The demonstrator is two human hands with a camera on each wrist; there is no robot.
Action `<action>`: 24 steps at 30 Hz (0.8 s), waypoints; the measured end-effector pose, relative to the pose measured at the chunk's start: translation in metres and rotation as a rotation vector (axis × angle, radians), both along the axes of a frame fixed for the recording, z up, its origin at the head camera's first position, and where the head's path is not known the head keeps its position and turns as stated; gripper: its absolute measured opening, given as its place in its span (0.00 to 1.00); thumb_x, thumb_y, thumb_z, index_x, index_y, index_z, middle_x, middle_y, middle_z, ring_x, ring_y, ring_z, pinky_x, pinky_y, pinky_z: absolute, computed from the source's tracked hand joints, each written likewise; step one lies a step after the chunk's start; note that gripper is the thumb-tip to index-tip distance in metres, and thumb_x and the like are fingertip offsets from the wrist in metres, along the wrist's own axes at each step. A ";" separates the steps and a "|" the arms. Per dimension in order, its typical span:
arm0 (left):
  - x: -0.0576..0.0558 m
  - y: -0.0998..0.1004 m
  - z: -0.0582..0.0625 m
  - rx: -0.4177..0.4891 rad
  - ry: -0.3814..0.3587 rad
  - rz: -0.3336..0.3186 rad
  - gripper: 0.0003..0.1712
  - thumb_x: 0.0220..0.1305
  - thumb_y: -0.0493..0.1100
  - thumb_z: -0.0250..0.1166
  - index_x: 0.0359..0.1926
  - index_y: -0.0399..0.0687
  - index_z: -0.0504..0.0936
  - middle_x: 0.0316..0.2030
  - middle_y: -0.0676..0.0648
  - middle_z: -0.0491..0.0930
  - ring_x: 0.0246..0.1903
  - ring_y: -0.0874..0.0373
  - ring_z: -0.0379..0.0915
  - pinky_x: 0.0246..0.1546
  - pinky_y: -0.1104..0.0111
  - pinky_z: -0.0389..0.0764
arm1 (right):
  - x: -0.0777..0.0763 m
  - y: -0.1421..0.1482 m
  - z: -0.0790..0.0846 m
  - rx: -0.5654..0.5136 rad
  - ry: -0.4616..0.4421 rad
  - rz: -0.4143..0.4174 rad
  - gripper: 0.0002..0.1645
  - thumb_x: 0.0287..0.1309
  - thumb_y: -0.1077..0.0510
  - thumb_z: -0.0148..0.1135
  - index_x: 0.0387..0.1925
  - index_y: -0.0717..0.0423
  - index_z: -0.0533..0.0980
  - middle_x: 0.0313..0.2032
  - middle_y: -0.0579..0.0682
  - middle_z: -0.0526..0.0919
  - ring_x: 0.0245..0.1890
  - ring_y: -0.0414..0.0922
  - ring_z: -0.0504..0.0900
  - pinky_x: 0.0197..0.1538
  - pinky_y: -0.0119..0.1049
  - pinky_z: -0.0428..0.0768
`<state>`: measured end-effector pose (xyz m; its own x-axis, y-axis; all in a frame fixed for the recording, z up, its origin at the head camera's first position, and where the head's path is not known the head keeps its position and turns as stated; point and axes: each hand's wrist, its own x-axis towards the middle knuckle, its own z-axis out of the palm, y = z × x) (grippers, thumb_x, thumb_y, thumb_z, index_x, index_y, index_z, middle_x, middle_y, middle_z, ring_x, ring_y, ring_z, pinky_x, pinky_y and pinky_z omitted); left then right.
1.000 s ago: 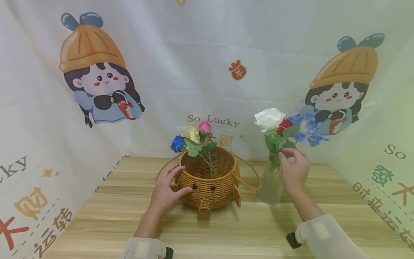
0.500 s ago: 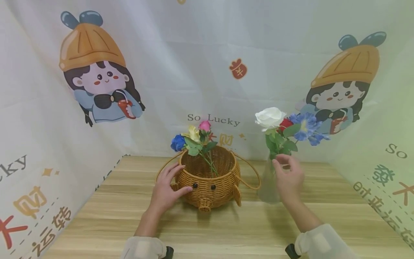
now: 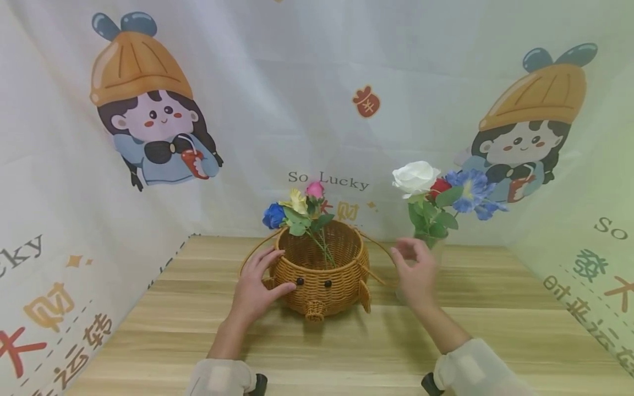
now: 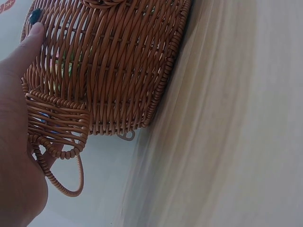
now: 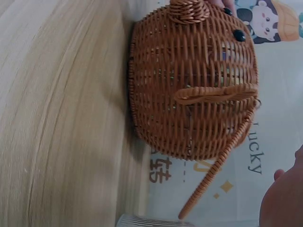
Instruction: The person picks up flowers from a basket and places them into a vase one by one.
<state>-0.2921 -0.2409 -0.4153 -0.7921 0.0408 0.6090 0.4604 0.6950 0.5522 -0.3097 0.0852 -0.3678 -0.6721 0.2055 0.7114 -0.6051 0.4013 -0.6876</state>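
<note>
From my seat, the table [image 3: 307, 357] fills the lower half of the head view, and its smooth-looking top could let things slide if knocked. The basket [image 3: 322, 289], near the middle of that frame, is what I'd guard most; a hard push at its rim could tip it. Right of centre, the clear vase [image 3: 442, 246] is mostly hidden behind a hand; I judge it the likeliest casualty, since tall, top-heavy glass would topple from a bump.

My left hand [image 3: 253, 290], left of centre, wraps thumb and fingers round the basket's side; if it shifted, the basket could slew. My right hand [image 3: 417, 273], just in front of the vase, is bent but seems to grasp nothing; a backward sweep of the knuckles could strike the glass. The handle [image 5: 215, 168] sticks out at lower right in the right wrist view, close enough to snag a finger.

Over the vase, the blue spray [image 3: 473, 191] leans right and the white rose [image 3: 416, 178] sits high, both adding to its imbalance. The blue rose [image 3: 273, 215], yellow flower [image 3: 298, 202] and pink rose [image 3: 315, 190] lean in the basket, loose enough to swing if jolted.
</note>
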 end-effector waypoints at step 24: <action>0.000 0.000 0.000 0.005 -0.016 -0.002 0.43 0.47 0.60 0.76 0.65 0.62 0.72 0.68 0.47 0.64 0.68 0.45 0.55 0.59 0.39 0.62 | -0.012 -0.044 -0.004 0.346 0.112 0.042 0.16 0.56 0.62 0.69 0.46 0.63 0.78 0.37 0.56 0.82 0.38 0.51 0.82 0.34 0.44 0.80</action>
<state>-0.2922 -0.2410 -0.4150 -0.8017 0.0398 0.5964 0.4531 0.6913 0.5629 -0.3220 0.0412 -0.3720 -0.5892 -0.0858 0.8034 -0.6895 0.5719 -0.4445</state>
